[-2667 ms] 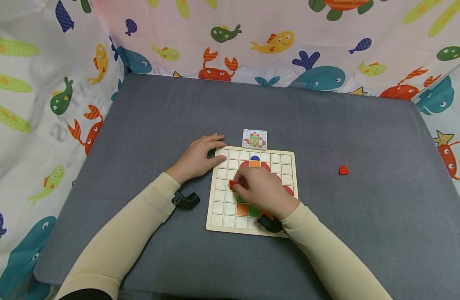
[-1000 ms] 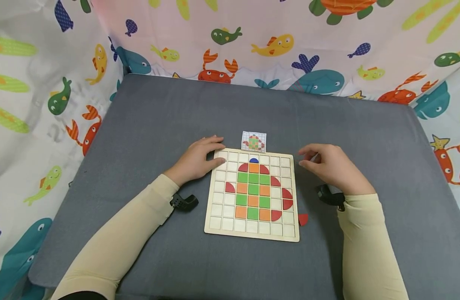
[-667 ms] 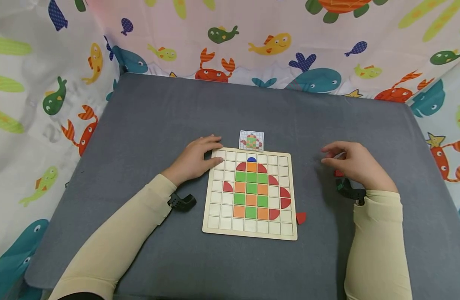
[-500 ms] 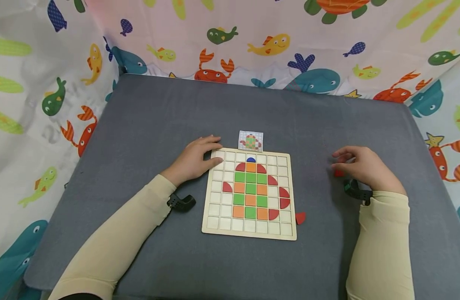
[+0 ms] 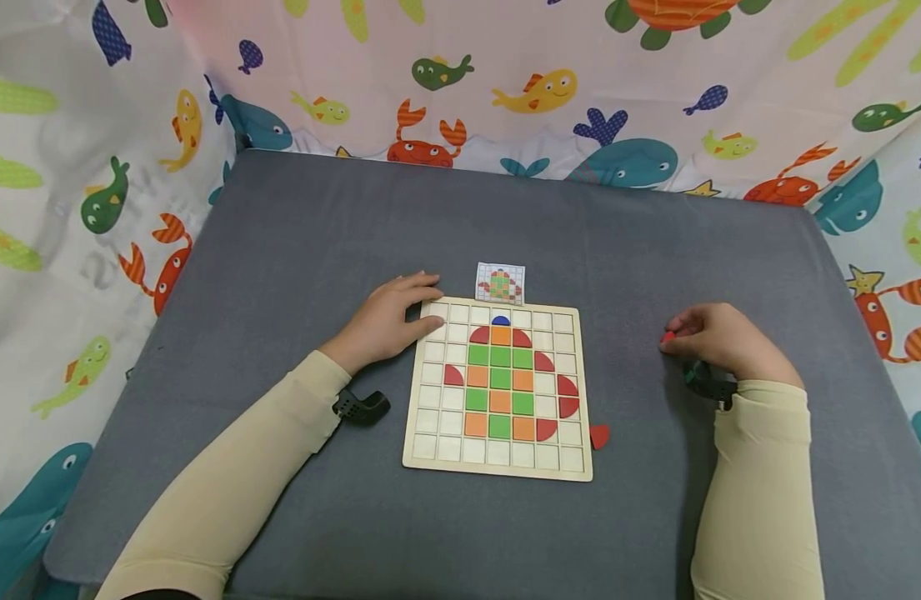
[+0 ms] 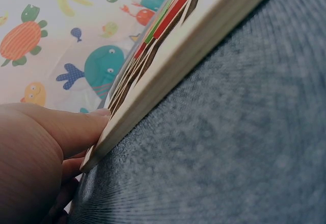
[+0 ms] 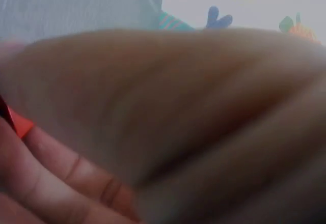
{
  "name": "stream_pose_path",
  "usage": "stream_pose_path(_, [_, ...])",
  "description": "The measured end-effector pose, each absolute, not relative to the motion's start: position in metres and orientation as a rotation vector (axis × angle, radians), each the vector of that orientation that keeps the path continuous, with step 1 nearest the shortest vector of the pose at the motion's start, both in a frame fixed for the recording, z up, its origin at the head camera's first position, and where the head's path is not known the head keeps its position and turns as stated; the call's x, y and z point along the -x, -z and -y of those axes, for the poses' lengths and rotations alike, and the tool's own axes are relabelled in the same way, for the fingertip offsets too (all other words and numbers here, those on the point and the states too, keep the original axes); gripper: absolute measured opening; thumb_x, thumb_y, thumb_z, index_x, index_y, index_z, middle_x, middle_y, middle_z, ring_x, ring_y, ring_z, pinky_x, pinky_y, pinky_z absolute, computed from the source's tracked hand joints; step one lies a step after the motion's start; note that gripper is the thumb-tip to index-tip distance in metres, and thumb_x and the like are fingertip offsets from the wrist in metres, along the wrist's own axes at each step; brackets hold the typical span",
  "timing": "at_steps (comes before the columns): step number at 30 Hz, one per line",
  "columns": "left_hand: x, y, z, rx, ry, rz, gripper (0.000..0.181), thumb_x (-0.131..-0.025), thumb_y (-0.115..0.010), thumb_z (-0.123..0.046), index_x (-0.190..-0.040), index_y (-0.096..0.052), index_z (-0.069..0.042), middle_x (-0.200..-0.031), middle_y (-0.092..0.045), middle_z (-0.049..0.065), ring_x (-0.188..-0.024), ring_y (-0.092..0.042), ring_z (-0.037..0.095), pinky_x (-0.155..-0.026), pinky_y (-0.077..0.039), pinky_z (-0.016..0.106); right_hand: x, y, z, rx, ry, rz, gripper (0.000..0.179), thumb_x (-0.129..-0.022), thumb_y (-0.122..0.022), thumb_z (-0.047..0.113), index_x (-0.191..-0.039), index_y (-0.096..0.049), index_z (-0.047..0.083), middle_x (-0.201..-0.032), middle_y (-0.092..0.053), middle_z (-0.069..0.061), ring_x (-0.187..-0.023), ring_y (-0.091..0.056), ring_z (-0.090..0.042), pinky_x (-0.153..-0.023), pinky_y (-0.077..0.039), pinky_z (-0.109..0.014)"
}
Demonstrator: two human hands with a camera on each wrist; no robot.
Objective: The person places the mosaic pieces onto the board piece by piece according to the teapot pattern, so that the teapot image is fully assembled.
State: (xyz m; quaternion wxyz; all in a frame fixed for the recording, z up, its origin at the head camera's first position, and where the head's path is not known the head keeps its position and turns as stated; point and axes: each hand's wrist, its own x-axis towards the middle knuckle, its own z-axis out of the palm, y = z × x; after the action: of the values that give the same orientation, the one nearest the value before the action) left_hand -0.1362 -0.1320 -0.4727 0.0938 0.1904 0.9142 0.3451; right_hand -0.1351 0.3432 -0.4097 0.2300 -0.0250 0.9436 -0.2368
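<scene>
A square wooden grid board (image 5: 448, 450) lies on the grey table, partly filled with green and orange squares, red quarter circles and a blue half circle. My left hand (image 5: 381, 325) holds its far left corner. The left wrist view shows the thumb (image 6: 84, 130) on the rim and the other fingers at the corner. Off to the right of the board, my right hand (image 5: 730, 342) pinches a red tile (image 5: 668, 337) between thumb and fingers. Only an edge of that red tile (image 7: 21, 126) shows in the right wrist view; the hand hides the rest.
A small printed card (image 5: 500, 283) with a coloured grid pattern lies against the board's far edge. Another red tile (image 5: 599, 437) rests beside the board's right edge. Cloth with sea animals (image 5: 535, 92) hangs behind the grey tabletop (image 5: 340, 217) and at its sides.
My right hand has set a red quarter circle on the board's left part, moved right and picked up the red tile there. The left hand stays at the board's corner.
</scene>
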Motion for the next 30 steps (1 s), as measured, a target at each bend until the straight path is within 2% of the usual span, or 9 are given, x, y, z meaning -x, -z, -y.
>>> stream_pose_path(4, [0.136,0.474,0.131,-0.563,-1.027,-2.71,0.05,-0.103,-0.07,-0.036,-0.147,-0.063,-0.013,-0.165,-0.044,0.004,-0.159,-0.029,0.024,-0.133,-0.019,0.052,0.136,0.411,-0.332,0.11,0.665,-2.62,0.032,-0.093,-0.083,0.027,-0.105,-0.07,0.0,-0.09,-0.07,-0.005,-0.083,-0.059,-0.019,-0.068,-0.049,-0.029])
stream_pose_path(8, [0.136,0.474,0.131,-0.563,-1.026,-2.705,0.05,-0.103,-0.07,-0.036,-0.148,-0.063,-0.013,-0.166,-0.043,0.003,-0.159,-0.029,0.024,-0.133,-0.019,0.053,0.137,0.411,-0.313,0.171,0.669,-2.656,0.026,-0.095,-0.08,0.021,-0.107,-0.072,0.0,-0.087,-0.069,-0.005,-0.081,-0.059,-0.019,-0.067,-0.049,-0.029])
stream_pose_path(11, [0.136,0.473,0.131,-0.558,-1.033,-2.707,0.05,-0.103,-0.071,-0.035,-0.147,-0.063,-0.013,-0.165,-0.044,0.004,-0.159,-0.029,0.024,-0.132,-0.019,0.053,0.138,0.409,-0.294,0.215,0.663,-2.68,0.022,-0.097,-0.077,0.02,-0.109,-0.075,0.001,-0.087,-0.071,-0.005,-0.081,-0.06,-0.02,-0.068,-0.051,-0.03])
stream_pose_path(18, [0.136,0.473,0.132,-0.553,-1.027,-2.716,0.05,-0.103,-0.07,-0.036,-0.147,-0.064,-0.014,-0.165,-0.044,0.003,-0.159,-0.029,0.024,-0.132,-0.02,0.054,0.13,0.398,-0.254,0.245,0.719,-2.739,0.015,-0.097,-0.077,0.022,-0.099,-0.073,0.008,-0.091,-0.072,-0.007,-0.081,-0.062,-0.024,-0.068,-0.052,-0.033])
stream_pose_path(26, [0.135,0.472,0.132,-0.551,-1.028,-2.718,0.05,-0.103,-0.071,-0.035,-0.147,-0.064,-0.013,-0.165,-0.045,0.004,-0.159,-0.029,0.024,-0.132,-0.02,0.054,0.123,0.394,-0.217,0.347,0.746,-2.743,0.022,-0.099,-0.074,0.017,-0.117,-0.078,0.006,-0.101,-0.073,-0.011,-0.08,-0.061,-0.025,-0.063,-0.054,-0.032])
stream_pose_path(30, [0.136,0.471,0.132,-0.551,-1.029,-2.714,0.05,-0.103,-0.07,-0.035,-0.147,-0.063,-0.012,-0.165,-0.044,0.004,-0.159,-0.029,0.025,-0.132,-0.02,0.054,0.119,0.393,-0.2,0.398,0.787,-2.72,0.019,-0.1,-0.073,0.017,-0.116,-0.079,0.008,-0.102,-0.072,-0.01,-0.076,-0.059,-0.024,-0.059,-0.053,-0.032])
